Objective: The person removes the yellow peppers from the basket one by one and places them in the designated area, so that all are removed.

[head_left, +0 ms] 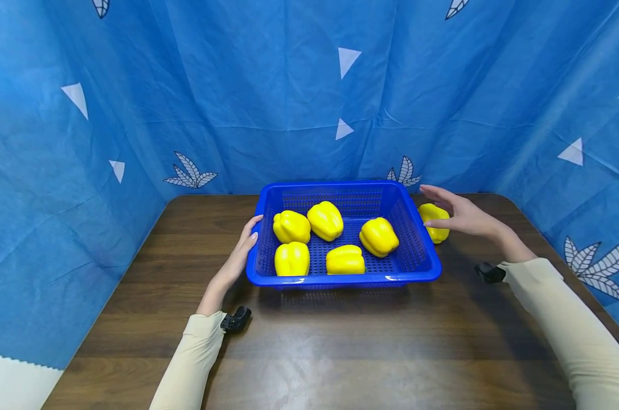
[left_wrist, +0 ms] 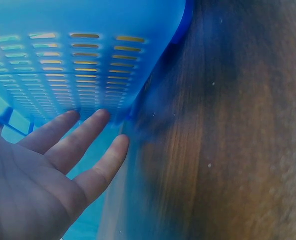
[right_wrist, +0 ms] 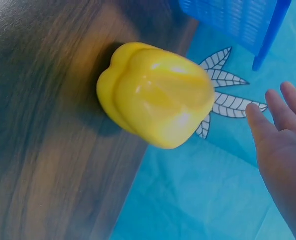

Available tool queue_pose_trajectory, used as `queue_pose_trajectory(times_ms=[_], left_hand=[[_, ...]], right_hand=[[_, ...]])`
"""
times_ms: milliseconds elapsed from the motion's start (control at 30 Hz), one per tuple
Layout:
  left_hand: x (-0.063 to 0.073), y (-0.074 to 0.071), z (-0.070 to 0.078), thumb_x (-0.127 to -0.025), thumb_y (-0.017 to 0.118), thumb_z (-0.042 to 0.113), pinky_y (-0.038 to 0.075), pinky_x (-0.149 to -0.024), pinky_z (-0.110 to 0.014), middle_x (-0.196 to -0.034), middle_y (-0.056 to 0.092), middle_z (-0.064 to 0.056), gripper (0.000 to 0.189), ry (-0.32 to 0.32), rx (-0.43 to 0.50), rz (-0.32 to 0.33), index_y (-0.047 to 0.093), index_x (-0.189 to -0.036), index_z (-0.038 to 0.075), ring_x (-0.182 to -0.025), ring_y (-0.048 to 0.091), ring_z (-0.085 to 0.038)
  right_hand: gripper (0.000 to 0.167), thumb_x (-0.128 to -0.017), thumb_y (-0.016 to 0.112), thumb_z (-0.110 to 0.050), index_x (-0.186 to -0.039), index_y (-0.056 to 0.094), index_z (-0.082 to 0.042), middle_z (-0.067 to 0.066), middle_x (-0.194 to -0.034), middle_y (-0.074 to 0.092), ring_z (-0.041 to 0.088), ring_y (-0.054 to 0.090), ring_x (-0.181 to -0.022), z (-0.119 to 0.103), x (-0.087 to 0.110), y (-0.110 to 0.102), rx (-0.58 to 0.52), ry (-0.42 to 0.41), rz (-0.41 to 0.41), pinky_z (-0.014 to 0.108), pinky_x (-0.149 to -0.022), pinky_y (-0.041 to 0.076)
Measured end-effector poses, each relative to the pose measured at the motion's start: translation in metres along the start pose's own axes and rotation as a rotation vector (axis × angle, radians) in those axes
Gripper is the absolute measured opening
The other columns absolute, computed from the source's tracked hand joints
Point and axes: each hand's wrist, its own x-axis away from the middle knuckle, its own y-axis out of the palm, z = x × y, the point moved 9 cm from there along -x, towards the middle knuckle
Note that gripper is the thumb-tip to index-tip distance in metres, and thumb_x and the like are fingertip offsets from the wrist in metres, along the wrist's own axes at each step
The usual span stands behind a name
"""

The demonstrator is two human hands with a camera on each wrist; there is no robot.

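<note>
A blue perforated plastic basket [head_left: 344, 280] stands on the wooden table with several yellow bell peppers inside, one of them a pepper [head_left: 378, 237] at the right. My left hand [head_left: 233, 263] is at the basket's left end, thumb by the rim; in the left wrist view its straight fingers [left_wrist: 78, 142] lie against or close to the outer wall. Outside the basket, on its right, another yellow bell pepper [right_wrist: 157, 95] rests on the table. My right hand [head_left: 465, 216] hovers over that pepper, fingers spread and holding nothing, apart from it in the right wrist view.
A blue patterned curtain [head_left: 288, 85] hangs behind and at both sides of the table [head_left: 340, 353]. The basket's back rim [head_left: 335, 184] lies near the table's far edge. Each wrist wears a small black camera, such as the left camera [head_left: 236, 320].
</note>
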Motion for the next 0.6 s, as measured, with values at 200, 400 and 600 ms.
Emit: queue_pose_trajectory(times_ms=[200,400,600], left_hand=[[0.0,-0.001,0.0,-0.1,0.023,0.039,0.032,-0.106,-0.062,-0.158,0.004,-0.007,0.052,0.001,-0.006,0.007,0.01,-0.149,0.027,-0.14,0.022,-0.04],[0.0,-0.001,0.0,-0.1,0.022,0.038,0.028,-0.109,-0.063,-0.159,0.004,-0.007,0.052,0.014,-0.008,0.014,0.01,-0.149,0.026,-0.142,0.02,-0.039],[0.0,0.0,-0.001,-0.1,0.022,0.039,0.028,-0.109,-0.063,-0.159,0.004,-0.006,0.052,0.004,-0.016,0.013,0.01,-0.15,0.027,-0.141,0.02,-0.039]], right_hand=[[0.086,-0.08,0.072,-0.021,-0.149,0.022,-0.012,0.017,-0.155,0.024,0.041,0.023,-0.141,-0.011,-0.005,0.005,0.022,-0.018,-0.018,0.065,-0.109,0.023],[0.084,-0.079,0.073,-0.018,-0.148,0.025,-0.012,0.017,-0.153,0.027,0.041,0.024,-0.141,-0.021,-0.01,0.013,0.036,-0.065,-0.04,0.063,-0.111,0.022],[0.083,-0.079,0.073,-0.022,-0.147,0.026,-0.011,0.02,-0.152,0.029,0.043,0.032,-0.135,-0.028,-0.011,0.021,0.135,-0.086,-0.063,0.066,-0.106,0.028]])
